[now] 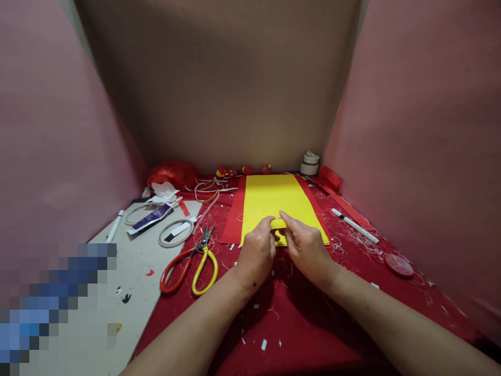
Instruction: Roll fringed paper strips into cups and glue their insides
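A short yellow corrugated paper strip (pixel 278 224) is bent between my two hands. My left hand (pixel 258 243) grips its left end with closed fingers. At the right end, the fingers and thumb of my right hand (pixel 307 245) pinch it. Just beyond my hands lies a large yellow corrugated sheet (pixel 274 196), on top of a red corrugated sheet (pixel 232 222). To the left of my left hand rest scissors (pixel 204 245) with one red and one yellow handle, their blades slightly apart.
A red cloth (pixel 274 324) with paper scraps and threads covers the surface. On the left, a grey board (pixel 136 277) bears a purple tube (pixel 151 218) and wire coils (pixel 175 233). A white pen (pixel 354 225) and round red disc (pixel 399 265) lie right. A white jar (pixel 309 163) stands behind.
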`<state>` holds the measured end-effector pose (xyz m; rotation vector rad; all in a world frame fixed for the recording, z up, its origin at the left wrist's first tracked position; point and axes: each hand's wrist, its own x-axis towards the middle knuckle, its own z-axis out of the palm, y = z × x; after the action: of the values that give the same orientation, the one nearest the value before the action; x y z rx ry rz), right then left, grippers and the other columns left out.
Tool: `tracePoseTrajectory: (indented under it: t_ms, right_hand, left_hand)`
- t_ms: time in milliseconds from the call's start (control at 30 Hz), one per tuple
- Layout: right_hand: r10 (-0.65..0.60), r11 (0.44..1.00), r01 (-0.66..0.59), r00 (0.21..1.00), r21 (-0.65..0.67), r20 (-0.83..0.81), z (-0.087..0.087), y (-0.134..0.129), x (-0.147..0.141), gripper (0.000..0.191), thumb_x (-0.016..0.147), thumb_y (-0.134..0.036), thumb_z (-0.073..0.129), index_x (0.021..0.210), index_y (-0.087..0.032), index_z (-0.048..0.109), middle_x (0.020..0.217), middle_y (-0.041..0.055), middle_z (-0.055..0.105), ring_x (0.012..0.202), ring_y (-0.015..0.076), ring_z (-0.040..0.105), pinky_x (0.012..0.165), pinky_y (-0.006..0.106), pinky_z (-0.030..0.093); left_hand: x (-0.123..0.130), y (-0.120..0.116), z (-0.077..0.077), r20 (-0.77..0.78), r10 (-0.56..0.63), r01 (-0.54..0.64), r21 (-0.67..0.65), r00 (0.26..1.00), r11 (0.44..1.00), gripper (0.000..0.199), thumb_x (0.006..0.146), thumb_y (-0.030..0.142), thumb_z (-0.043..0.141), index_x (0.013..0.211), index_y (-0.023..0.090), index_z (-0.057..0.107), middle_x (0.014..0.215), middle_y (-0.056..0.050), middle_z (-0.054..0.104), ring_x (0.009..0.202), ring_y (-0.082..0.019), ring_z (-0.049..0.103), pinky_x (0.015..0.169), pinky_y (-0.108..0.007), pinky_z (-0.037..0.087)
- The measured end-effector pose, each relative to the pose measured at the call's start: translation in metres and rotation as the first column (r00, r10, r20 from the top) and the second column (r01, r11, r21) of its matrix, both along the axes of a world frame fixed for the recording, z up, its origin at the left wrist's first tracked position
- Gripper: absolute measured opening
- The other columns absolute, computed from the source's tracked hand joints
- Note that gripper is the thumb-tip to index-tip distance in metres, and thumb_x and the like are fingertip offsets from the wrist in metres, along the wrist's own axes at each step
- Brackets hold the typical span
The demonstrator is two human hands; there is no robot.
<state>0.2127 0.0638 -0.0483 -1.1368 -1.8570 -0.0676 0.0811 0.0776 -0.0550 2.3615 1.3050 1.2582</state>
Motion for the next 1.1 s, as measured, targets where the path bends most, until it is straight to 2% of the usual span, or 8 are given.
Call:
tracePoseTrajectory:
  t_ms: [100, 233, 367, 533, 667, 767, 933, 1100]
  right_hand:
    - [0.03, 0.997, -0.036, 0.995, -0.066, -0.096, 0.002, -0.0002, 0.0005, 0.042, 0.08, -0.009, 0.041, 0.117, -0.015, 0.058, 0.098, 0.0108, 0.07, 0.08, 0.0192, 0.068, 0.071, 0.031, 0.055]
    - [0.016, 0.99, -0.035, 0.99, -0.135, -0.137, 0.0044, -0.0001, 0.0005, 0.041, 0.079, -0.009, 0.041, 0.114, -0.016, 0.061, 0.091, 0.0085, 0.072, 0.076, 0.0185, 0.068, 0.069, 0.03, 0.055]
    - [-0.014, 0.995, 0.002, 0.992, -0.1, -0.125, 0.0045, -0.0009, -0.0015, 0.041, 0.079, -0.009, 0.041, 0.113, -0.016, 0.062, 0.091, 0.0089, 0.072, 0.075, 0.0186, 0.068, 0.071, 0.03, 0.055]
    - [0.021, 0.996, -0.036, 0.984, -0.078, -0.179, 0.0044, -0.0024, -0.0033, 0.041, 0.079, -0.01, 0.041, 0.115, -0.015, 0.061, 0.095, 0.0096, 0.071, 0.077, 0.0176, 0.068, 0.07, 0.027, 0.055]
    - [-0.031, 0.999, 0.028, 0.995, -0.033, -0.098, 0.0038, -0.0017, -0.0029, 0.04, 0.08, -0.011, 0.04, 0.114, -0.013, 0.062, 0.096, 0.0116, 0.071, 0.079, 0.0197, 0.068, 0.072, 0.03, 0.055]
    - [-0.041, 0.999, 0.041, 0.995, 0.002, -0.086, 0.0038, -0.0019, -0.0028, 0.04, 0.08, -0.012, 0.04, 0.113, -0.009, 0.061, 0.097, 0.0143, 0.07, 0.082, 0.0216, 0.068, 0.074, 0.032, 0.054]
    - [-0.004, 0.996, -0.01, 0.988, -0.089, -0.154, 0.004, -0.0013, -0.0034, 0.041, 0.08, -0.011, 0.04, 0.116, -0.011, 0.059, 0.092, 0.0108, 0.072, 0.076, 0.0175, 0.068, 0.07, 0.028, 0.055]
    - [-0.007, 1.0, 0.005, 0.995, -0.019, -0.104, 0.0011, 0.0013, -0.0045, 0.042, 0.079, -0.012, 0.039, 0.114, -0.006, 0.06, 0.099, 0.0156, 0.069, 0.085, 0.0214, 0.067, 0.077, 0.033, 0.054]
  left_hand:
    - [-0.0014, 0.0008, -0.0013, 0.038, -0.026, 0.023, 0.057, 0.999, 0.998, 0.031, 0.08, 0.004, 0.035, 0.105, 0.016, 0.05, 0.087, -0.006, 0.067, 0.074, -0.014, 0.065, 0.07, -0.025, 0.052]
    - [-0.0018, 0.0026, -0.0038, 0.023, -0.001, 0.0, 0.041, 1.0, 0.999, 0.031, 0.081, 0.007, 0.037, 0.108, 0.015, 0.049, 0.091, -0.008, 0.068, 0.077, -0.015, 0.066, 0.071, -0.026, 0.053]
    - [-0.0009, 0.0018, -0.0031, -0.029, 0.046, -0.045, 0.043, 0.999, 0.998, 0.033, 0.081, 0.007, 0.037, 0.111, 0.013, 0.048, 0.09, -0.01, 0.068, 0.078, -0.017, 0.066, 0.071, -0.028, 0.053]
    - [-0.0016, 0.0019, -0.0002, 0.013, -0.009, 0.008, 0.093, 1.0, 0.996, 0.031, 0.079, 0.005, 0.035, 0.106, 0.013, 0.05, 0.093, -0.01, 0.068, 0.079, -0.016, 0.066, 0.071, -0.026, 0.052]
    - [-0.0022, 0.0032, -0.0012, 0.006, 0.035, -0.036, 0.11, 0.999, 0.993, 0.034, 0.078, 0.004, 0.035, 0.108, 0.012, 0.049, 0.095, -0.012, 0.068, 0.08, -0.017, 0.066, 0.072, -0.028, 0.052]
    - [-0.002, 0.0019, -0.001, 0.018, -0.003, 0.001, 0.119, 1.0, 0.993, 0.032, 0.08, 0.006, 0.034, 0.108, 0.012, 0.049, 0.093, -0.011, 0.068, 0.075, -0.015, 0.066, 0.07, -0.026, 0.052]
    - [-0.0006, 0.0006, 0.0006, 0.087, -0.007, 0.003, 0.05, 0.996, 0.999, 0.026, 0.082, 0.009, 0.038, 0.104, 0.016, 0.052, 0.087, -0.006, 0.069, 0.069, -0.013, 0.066, 0.063, -0.023, 0.052]
    - [-0.0012, 0.0026, -0.0002, 0.05, 0.044, -0.05, 0.139, 0.998, 0.989, 0.03, 0.078, 0.005, 0.038, 0.104, 0.013, 0.052, 0.088, -0.007, 0.069, 0.07, -0.014, 0.066, 0.065, -0.024, 0.052]
